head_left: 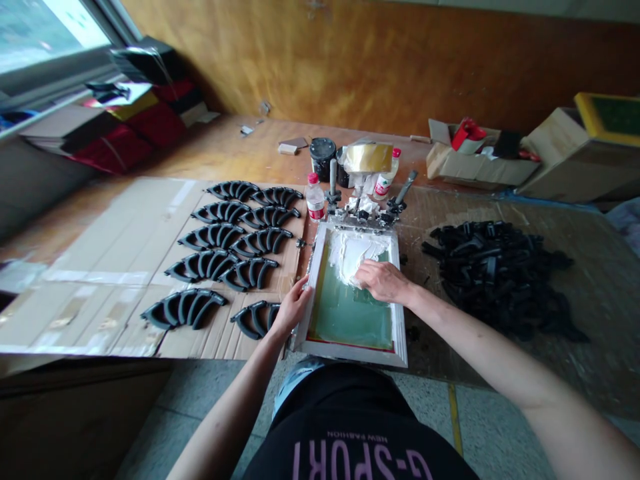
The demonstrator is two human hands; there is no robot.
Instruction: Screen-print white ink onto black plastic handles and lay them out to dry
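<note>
A screen printing frame (pixel 401 333) lies before me, with a pale wooden border and green mesh. White ink (pixel 345 257) is smeared thickly over the far part of its mesh. My left hand (pixel 294 308) grips the frame's left edge, fingers curled against the side. Over the mesh, at the near edge of the ink, my right hand (pixel 384 281) is closed, knuckles up; whatever is in its fingers is hidden beneath it. Metal clamps (pixel 363 215) join the frame's far end to a stand. Whatever lies under the frame is hidden.
Rows of curved black parts (pixel 185 309) lie on cardboard (pixel 100 267) to the left. A heap of black parts (pixel 495 277) is on the right. Beyond the frame stand a red-capped bottle (pixel 315 199), another bottle (pixel 385 180) and a black tub (pixel 323 160). An open carton (pixel 480 167) sits at the back right.
</note>
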